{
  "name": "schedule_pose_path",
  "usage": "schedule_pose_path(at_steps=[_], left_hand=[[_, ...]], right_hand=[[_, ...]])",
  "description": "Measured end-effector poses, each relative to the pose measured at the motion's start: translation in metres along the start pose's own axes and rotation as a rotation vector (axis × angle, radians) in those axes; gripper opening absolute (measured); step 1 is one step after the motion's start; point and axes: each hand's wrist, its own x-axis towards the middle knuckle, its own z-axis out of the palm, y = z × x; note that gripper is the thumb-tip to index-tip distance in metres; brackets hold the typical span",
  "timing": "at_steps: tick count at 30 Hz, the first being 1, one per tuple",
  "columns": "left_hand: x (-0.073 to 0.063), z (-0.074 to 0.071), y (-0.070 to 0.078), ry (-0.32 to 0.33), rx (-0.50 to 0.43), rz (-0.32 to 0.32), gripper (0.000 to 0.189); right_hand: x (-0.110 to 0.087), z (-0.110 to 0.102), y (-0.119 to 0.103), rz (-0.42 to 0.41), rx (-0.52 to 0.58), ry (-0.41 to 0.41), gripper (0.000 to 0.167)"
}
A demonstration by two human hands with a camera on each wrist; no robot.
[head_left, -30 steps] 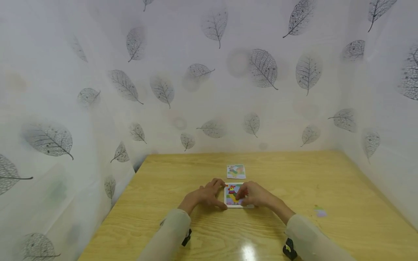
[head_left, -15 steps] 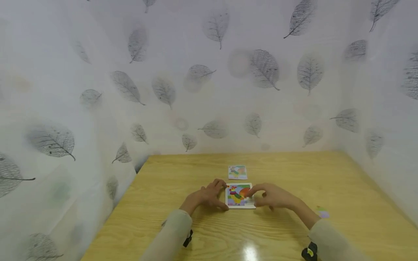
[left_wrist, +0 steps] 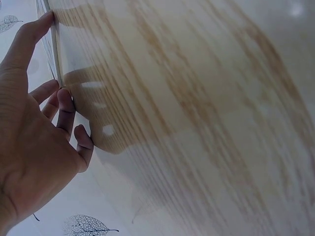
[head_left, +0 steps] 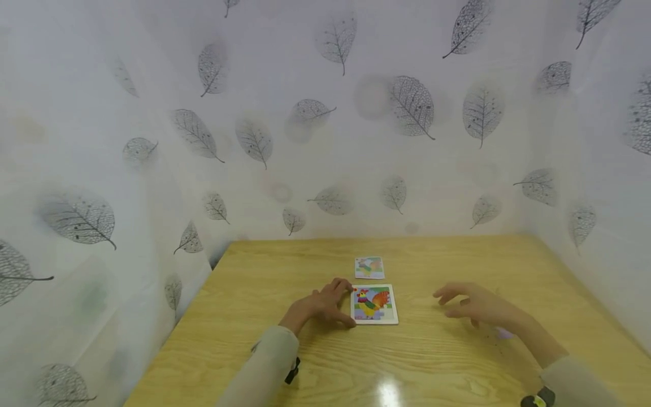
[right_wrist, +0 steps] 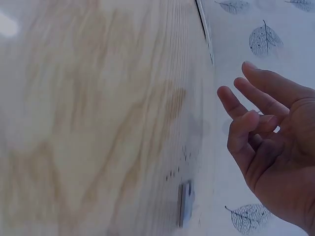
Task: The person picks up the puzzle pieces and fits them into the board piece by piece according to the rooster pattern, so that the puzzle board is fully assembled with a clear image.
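A jigsaw puzzle (head_left: 373, 305) with a colourful rooster in a white frame lies flat on the table. My left hand (head_left: 325, 302) holds its left side, thumb at the near corner and fingers at the far one. The left wrist view shows the fingertips against the frame's thin edge (left_wrist: 55, 49). To the right, my right hand (head_left: 475, 305) hovers over the table, holding nothing, its fingers loosely bent. Partly hidden behind that wrist is a loose purple puzzle piece (head_left: 505, 333). This puzzle piece (right_wrist: 186, 204) also appears low in the right wrist view.
A paler rooster picture card (head_left: 369, 267) lies just beyond the puzzle. Wood-grain table (head_left: 285, 260) surrounds these things. Leaf-patterned white curtains (head_left: 351, 158) enclose the back and both sides.
My right hand was over the puzzle's right part; it has lifted off and moved right, near the loose piece. More of the rooster picture is now uncovered. The left hand has stayed put.
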Motion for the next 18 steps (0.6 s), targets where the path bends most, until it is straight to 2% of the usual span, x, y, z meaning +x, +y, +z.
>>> schedule_pose_path(at_steps=[5, 10, 12, 16, 18], left_hand=[[0.001, 0.002, 0.0, 0.001, -0.003, -0.003, 0.078], [0.001, 0.002, 0.001, 0.004, 0.001, 0.002, 0.079], [0.0, 0.002, 0.001, 0.007, 0.003, 0.009, 0.079], [-0.001, 0.001, 0.001, 0.002, -0.001, 0.014, 0.079], [-0.002, 0.001, 0.001, -0.001, -0.011, 0.017, 0.078]], right_hand=[[-0.031, -0.02, 0.011, 0.01, -0.072, 0.027, 0.041], [-0.059, -0.035, 0.023, 0.032, -0.064, 0.02, 0.037], [-0.066, -0.039, 0.028, 0.012, -0.118, 0.026, 0.034], [-0.077, -0.045, 0.037, -0.083, -0.284, 0.051, 0.03], [-0.08, -0.045, 0.04, -0.134, -0.296, 0.054, 0.031]])
